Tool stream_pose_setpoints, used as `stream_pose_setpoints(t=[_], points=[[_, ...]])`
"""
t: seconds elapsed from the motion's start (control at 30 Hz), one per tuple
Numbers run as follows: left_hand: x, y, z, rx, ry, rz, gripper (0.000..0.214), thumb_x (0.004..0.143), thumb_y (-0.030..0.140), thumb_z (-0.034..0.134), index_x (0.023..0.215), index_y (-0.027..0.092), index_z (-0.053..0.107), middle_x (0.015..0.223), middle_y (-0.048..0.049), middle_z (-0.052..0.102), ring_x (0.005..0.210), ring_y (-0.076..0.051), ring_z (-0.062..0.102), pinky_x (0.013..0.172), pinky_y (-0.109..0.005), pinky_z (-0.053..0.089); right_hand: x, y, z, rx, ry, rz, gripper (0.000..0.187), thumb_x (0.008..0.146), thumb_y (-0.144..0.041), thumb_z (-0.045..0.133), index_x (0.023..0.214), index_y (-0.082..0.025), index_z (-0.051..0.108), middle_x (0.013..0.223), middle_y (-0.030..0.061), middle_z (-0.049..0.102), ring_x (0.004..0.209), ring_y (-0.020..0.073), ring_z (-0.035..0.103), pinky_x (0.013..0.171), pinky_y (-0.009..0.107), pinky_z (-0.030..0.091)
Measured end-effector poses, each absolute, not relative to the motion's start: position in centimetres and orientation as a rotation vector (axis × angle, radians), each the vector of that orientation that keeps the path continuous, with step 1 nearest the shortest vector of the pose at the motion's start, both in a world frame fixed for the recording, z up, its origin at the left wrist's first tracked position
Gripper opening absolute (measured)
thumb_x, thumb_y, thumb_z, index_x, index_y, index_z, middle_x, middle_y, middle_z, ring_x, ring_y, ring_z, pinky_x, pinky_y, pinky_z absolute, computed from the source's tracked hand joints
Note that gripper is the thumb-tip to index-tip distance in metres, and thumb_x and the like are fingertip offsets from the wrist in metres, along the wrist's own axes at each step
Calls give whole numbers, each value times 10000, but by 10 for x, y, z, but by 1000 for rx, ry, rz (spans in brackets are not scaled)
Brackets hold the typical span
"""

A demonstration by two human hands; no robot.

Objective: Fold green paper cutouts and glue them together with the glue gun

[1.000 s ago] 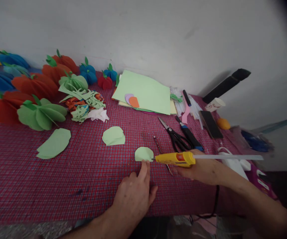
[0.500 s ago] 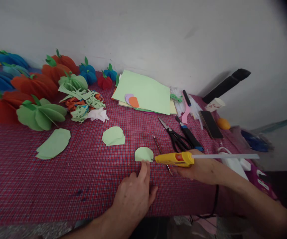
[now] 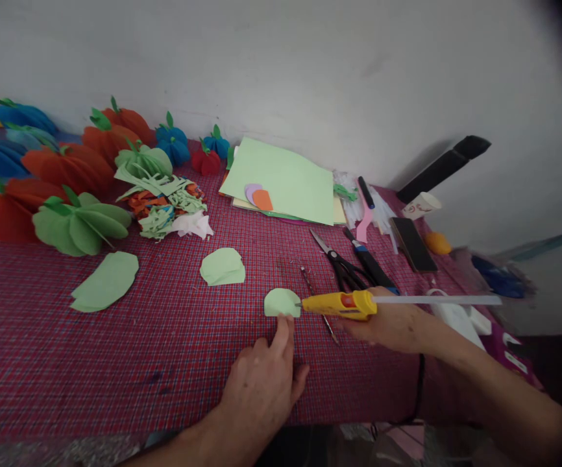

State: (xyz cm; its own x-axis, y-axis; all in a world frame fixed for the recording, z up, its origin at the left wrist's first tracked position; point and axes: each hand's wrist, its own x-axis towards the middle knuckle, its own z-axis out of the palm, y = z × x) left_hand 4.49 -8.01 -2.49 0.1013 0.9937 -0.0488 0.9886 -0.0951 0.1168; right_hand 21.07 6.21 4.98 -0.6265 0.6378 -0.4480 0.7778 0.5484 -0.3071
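Head view: the small pale-green folded paper semicircle [image 3: 281, 303] lies on the red-checked counter [image 3: 115, 350], probably light and flimsy, best pinned flat by its edge; the left hand [image 3: 261, 383], loosely open, presses a fingertip there; the right hand [image 3: 390, 324] grips a yellow glue gun [image 3: 342, 305], nozzle touching the paper

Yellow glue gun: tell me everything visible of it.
The glue gun looks like yellow plastic with an orange-red patch on its side. It is held near level in the right hand, nozzle leftward at the edge of the green paper piece. A pale glue stick juts from its back. A dark cord hangs below the wrist.
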Motion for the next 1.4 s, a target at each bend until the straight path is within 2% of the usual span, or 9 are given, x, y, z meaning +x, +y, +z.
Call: stream_pose_setpoints(t=[0.23,0.33,0.5,0.8,0.97,1.23,1.4], points=[[44,-79,-26,2247,2025,77,576,842,418,458,1348,145,427,1357,-116,464,668,-176,617,530,-334,555,202,65,56,1102,2558,-696,227,801,-296,475,731,-183,659,515,-24,576,475,104,491,493,211,354],[45,-79,-26,2243,2029,78,580,835,421,474,1345,147,432,1353,-124,466,662,-172,615,532,-329,553,201,68,54,1100,2557,-686,241,805,-314,467,764,-179,663,571,-14,611,493,109,510,506,215,370],[45,-80,-27,2240,2030,63,586,834,431,478,1348,155,428,1362,-136,449,658,-171,611,521,-328,544,205,75,43,981,2642,-521,279,826,-336,446,823,-177,675,710,37,671,648,160,583,625,255,421],[44,-80,-26,2234,2024,71,571,842,398,465,1350,142,425,1366,-148,442,660,-166,602,526,-323,545,194,76,47,1091,2622,-608,238,823,-327,486,779,-181,668,607,-1,617,509,112,502,514,234,376],[45,-80,-26,2236,2027,82,583,831,402,481,1350,142,426,1352,-149,458,659,-168,602,528,-323,546,189,79,43,978,2739,-545,213,812,-288,491,800,-179,673,662,5,640,565,123,546,563,236,397],[44,-80,-24,2242,2021,81,585,839,414,470,1350,134,423,1361,-151,450,664,-167,608,541,-318,553,179,78,45,942,2740,-640,236,826,-295,483,902,-180,674,741,18,670,618,132,575,592,233,403],[44,-80,-24,2234,2019,84,576,840,405,475,1342,125,431,1342,-155,467,665,-174,611,547,-333,554,168,74,52,984,2644,-650,194,789,-261,506,808,-174,679,618,-10,614,523,100,504,527,213,358]])
